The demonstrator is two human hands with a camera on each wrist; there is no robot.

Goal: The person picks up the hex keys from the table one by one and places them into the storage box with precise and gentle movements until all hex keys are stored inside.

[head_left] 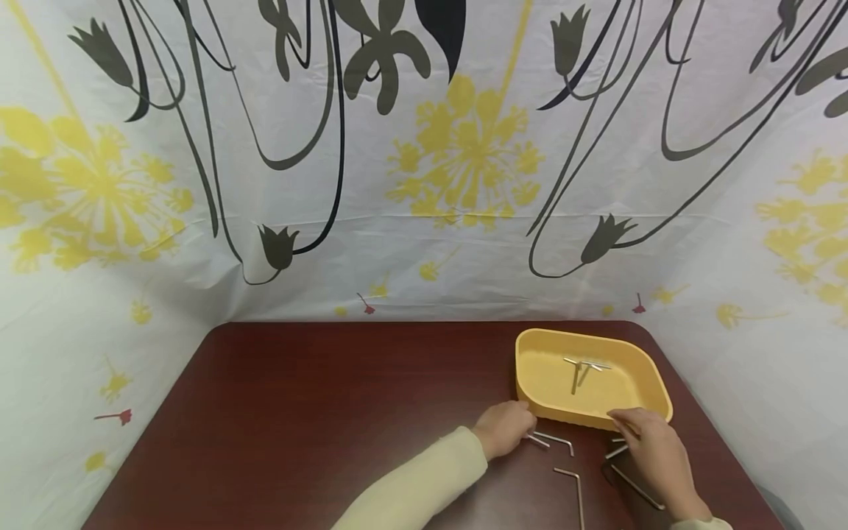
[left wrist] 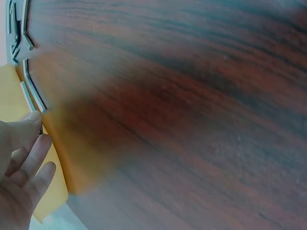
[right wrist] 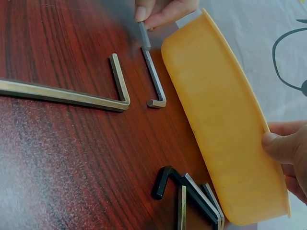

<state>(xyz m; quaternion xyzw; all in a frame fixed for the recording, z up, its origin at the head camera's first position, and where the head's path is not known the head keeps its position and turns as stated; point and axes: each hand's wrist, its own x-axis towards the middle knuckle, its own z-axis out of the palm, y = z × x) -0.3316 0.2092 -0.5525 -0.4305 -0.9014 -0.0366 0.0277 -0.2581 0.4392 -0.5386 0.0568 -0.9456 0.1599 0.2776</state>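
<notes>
Hex keys (right wrist: 62,95), L-shaped, several on the counter (head_left: 331,412) beside the yellow tray (head_left: 570,414) — others inside it; left hand (head_left: 505,428), grip pinched on one key (right wrist: 145,34); right hand (head_left: 657,449), grip pinched on the tray's rim (right wrist: 244,79)

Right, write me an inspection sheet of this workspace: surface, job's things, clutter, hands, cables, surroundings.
Surface: dark reddish-brown table, wood-grained.
Job's things: yellow tray with a few overlapping hex keys inside, exact count unclear; loose hex keys lie on the table along its near side, one looking black.
Clutter: nothing seen.
Left hand: pinches a silver hex key by the tray's near left corner.
Right hand: grips the tray's near rim, towards its right end.
Cables: nothing seen.
Surroundings: white sheet with floral print behind the table.
</notes>
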